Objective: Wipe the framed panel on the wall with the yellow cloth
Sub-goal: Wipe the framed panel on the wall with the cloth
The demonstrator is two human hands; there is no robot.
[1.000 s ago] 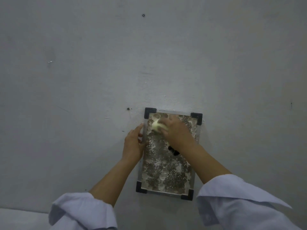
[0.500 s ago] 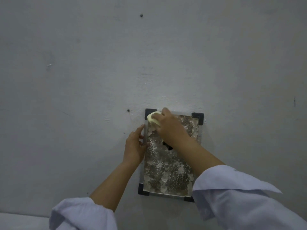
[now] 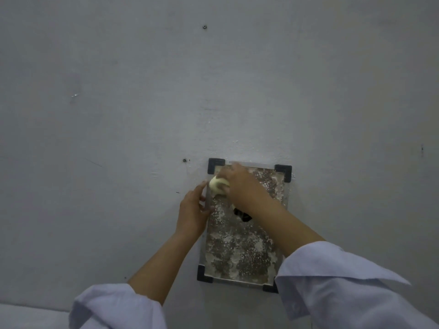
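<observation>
The framed panel (image 3: 240, 252) hangs on the grey wall, a speckled brown-and-white rectangle with black corner brackets. My right hand (image 3: 242, 184) is shut on the balled yellow cloth (image 3: 218, 185) and presses it against the panel's upper left part, just below the top-left bracket. My left hand (image 3: 192, 210) rests flat against the panel's left edge, fingers spread, holding nothing. A small black spot (image 3: 242, 214) shows on the panel under my right wrist. My right forearm hides part of the panel's right side and lower right corner.
The plain grey wall (image 3: 142, 103) fills the view, with a small screw (image 3: 184, 160) left of the panel and another (image 3: 204, 27) high up. A pale ledge (image 3: 28, 317) shows at the lower left. White sleeves cover both forearms near the bottom.
My right hand has carried the cloth up to the panel's top-left corner and then slightly down and left along the edge. My left hand stays on the left edge.
</observation>
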